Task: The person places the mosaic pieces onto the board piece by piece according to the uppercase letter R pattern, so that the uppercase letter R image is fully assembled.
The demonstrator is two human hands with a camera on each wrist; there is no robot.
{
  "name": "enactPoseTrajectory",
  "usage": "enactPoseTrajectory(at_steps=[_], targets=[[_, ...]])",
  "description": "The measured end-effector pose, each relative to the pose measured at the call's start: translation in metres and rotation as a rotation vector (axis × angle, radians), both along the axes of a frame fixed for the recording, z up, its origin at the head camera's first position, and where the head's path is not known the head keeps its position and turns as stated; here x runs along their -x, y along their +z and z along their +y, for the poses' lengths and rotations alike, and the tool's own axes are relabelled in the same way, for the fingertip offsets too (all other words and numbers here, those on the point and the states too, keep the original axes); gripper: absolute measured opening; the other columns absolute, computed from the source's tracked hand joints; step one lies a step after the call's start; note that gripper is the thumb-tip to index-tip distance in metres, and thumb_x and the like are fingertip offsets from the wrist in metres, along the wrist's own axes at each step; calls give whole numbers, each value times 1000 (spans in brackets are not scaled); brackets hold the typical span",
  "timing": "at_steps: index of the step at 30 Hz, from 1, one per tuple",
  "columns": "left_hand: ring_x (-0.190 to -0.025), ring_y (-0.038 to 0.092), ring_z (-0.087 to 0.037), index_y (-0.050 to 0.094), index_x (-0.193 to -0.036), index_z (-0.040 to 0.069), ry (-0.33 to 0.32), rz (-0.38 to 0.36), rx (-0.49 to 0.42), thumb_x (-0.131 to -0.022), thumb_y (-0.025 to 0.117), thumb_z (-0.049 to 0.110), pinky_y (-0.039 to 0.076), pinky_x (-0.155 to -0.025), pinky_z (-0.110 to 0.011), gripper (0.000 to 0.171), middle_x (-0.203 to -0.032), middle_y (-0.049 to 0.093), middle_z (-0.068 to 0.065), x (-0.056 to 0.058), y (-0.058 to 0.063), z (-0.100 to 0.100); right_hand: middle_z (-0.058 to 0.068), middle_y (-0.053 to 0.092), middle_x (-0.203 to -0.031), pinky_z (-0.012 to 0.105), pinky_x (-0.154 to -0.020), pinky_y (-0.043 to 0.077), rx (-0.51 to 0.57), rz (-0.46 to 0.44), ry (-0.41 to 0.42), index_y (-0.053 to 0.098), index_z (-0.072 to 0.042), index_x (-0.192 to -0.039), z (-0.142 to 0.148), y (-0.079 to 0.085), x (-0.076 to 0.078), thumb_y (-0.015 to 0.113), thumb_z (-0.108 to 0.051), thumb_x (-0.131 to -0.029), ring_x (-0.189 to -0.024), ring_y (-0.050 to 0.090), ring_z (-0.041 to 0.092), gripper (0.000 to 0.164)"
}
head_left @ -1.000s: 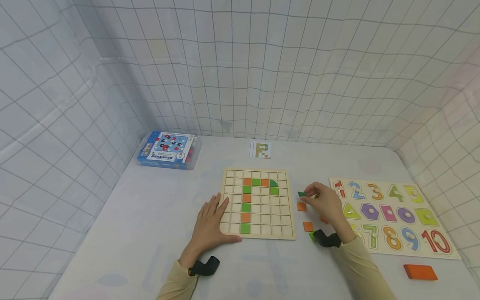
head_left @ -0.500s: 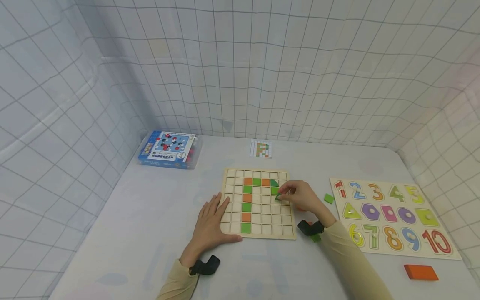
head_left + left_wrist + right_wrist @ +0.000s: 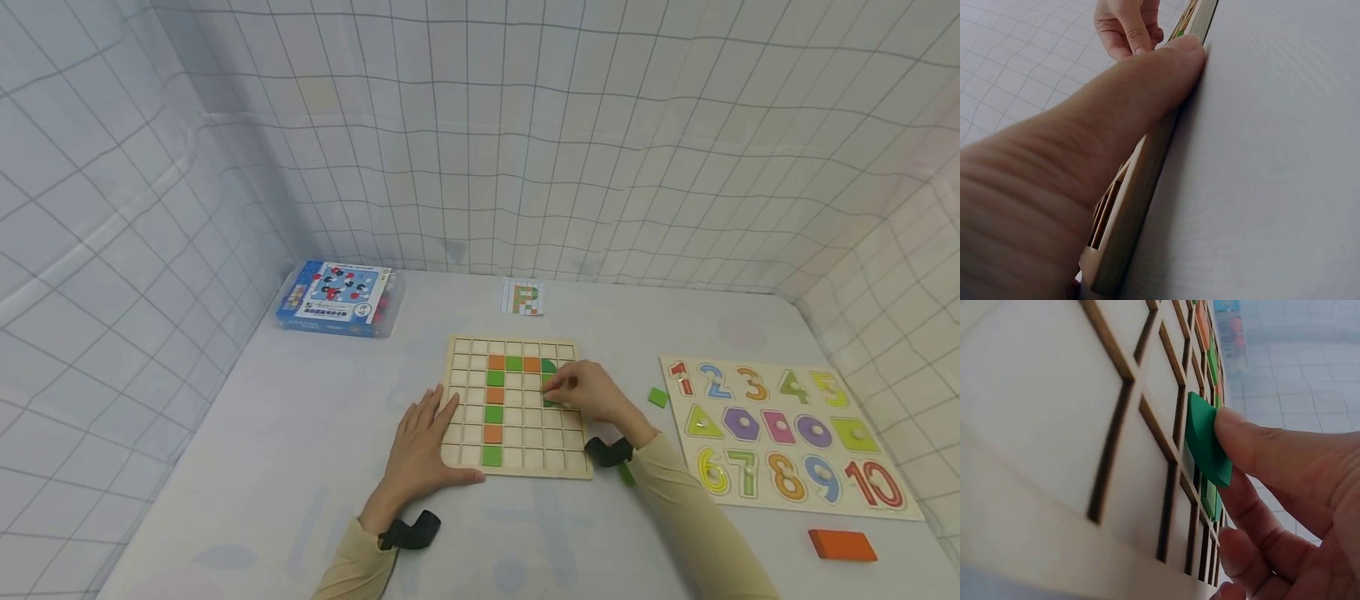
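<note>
The left arm (image 3: 357, 568), in a beige sleeve, enters the head view at seven o'clock, its hand (image 3: 422, 454) laid back-up with fingers (image 3: 424, 412) straight, slightly spread and aimed at one o'clock, the thumb (image 3: 461, 477) stretched toward three. The right arm (image 3: 701, 525), likewise sleeved, enters between four and five o'clock and slants toward eleven. Its hand (image 3: 592, 392) points toward ten o'clock, thumb and forefinger pinching, other fingers (image 3: 1244, 556) curled.

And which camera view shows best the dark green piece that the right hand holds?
The right wrist view: there the dark green piece is large and mostly uncovered, pinched by the right hand. The head view shows it small and partly hidden. The left wrist view shows only a green patch I cannot identify.
</note>
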State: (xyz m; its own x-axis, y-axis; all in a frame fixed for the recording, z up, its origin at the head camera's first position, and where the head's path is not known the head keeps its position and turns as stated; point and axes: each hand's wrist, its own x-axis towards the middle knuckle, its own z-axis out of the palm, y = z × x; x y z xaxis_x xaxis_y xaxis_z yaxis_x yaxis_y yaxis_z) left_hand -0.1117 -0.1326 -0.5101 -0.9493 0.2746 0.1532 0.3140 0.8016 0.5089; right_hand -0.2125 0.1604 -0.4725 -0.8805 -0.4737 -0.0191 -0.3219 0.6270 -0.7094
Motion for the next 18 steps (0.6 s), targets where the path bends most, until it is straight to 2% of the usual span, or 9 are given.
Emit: enactPoseTrajectory(at_steps=[6, 18], targets=[[-142, 11, -32, 33, -148, 7, 2, 2, 3, -57, 79, 65, 12, -111, -50, 117, -154, 20, -17, 0, 0, 0, -6, 61, -81, 29, -55, 41, 5, 49, -2, 77, -14, -86, -3, -2, 0, 76, -14, -81, -63, 48, 13, 5], [-142, 10, -30, 31, -149, 7, 3, -3, -3, -56, 80, 64, 10, -112, -48, 119, -155, 18, -16, 0, -2, 0, -6, 57, -75, 27, -53, 40, -34, 55, -31, 77, -13, -84, -6, -3, -5, 77, -19, -80, -62, 46, 12, 7]])
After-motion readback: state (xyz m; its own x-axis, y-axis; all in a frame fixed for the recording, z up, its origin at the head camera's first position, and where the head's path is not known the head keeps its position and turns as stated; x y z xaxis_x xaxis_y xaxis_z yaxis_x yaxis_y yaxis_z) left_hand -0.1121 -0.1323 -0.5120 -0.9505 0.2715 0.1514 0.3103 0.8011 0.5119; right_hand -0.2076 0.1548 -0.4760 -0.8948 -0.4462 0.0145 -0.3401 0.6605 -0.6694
